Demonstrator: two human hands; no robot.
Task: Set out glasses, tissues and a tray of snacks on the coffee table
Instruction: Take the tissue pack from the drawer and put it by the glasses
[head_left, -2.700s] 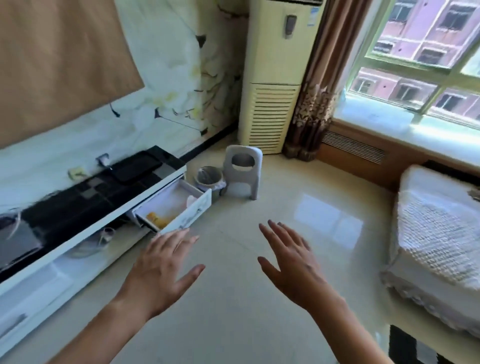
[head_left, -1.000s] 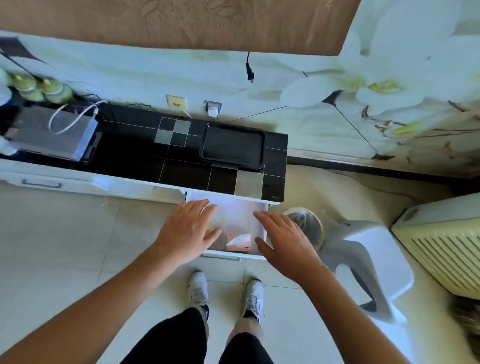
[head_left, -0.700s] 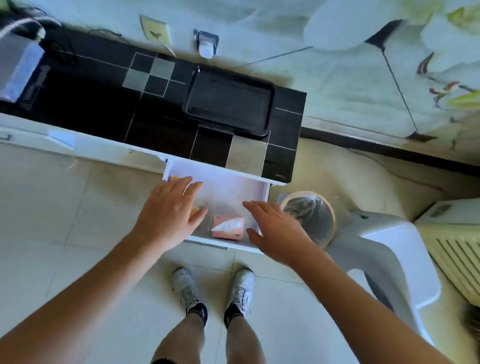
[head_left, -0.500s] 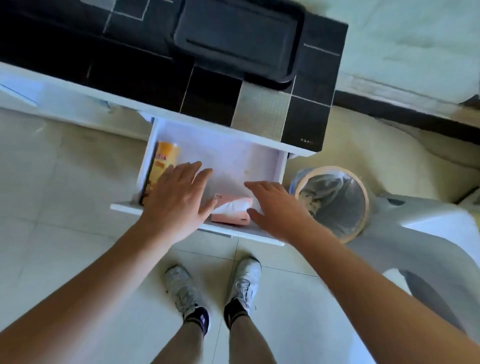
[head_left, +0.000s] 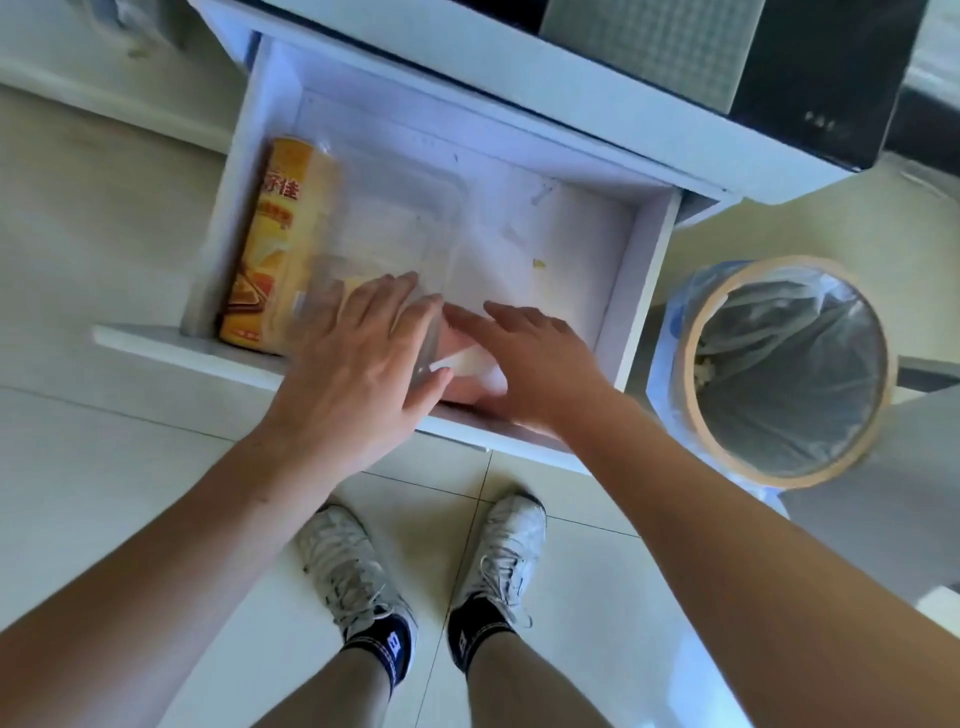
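A: Where is the tissue pack (head_left: 470, 371) found?

B: At the front edge of the open drawer (head_left: 644, 270), with its long axis seen running roughly left to right along the drawer front. It is flanked by both hands: it lies just right of the left hand (head_left: 358, 364) and just left of the right hand (head_left: 535, 364), partly covered by each.

A: Which hand is judged nearer?

B: The right one; its palm seems to overlap the pack, though contact cannot be confirmed.

A: Is anything gripped?

B: Nothing is seen to be gripped. Both hands are spread flat with straight fingers. The left is laid over a clear tray (head_left: 395, 223), beside a snack can (head_left: 275, 234) lying lengthwise front to back at the drawer's left wall.

A: What is called for next?

B: Probably a short reach inward, fingers closed across the pack's short side
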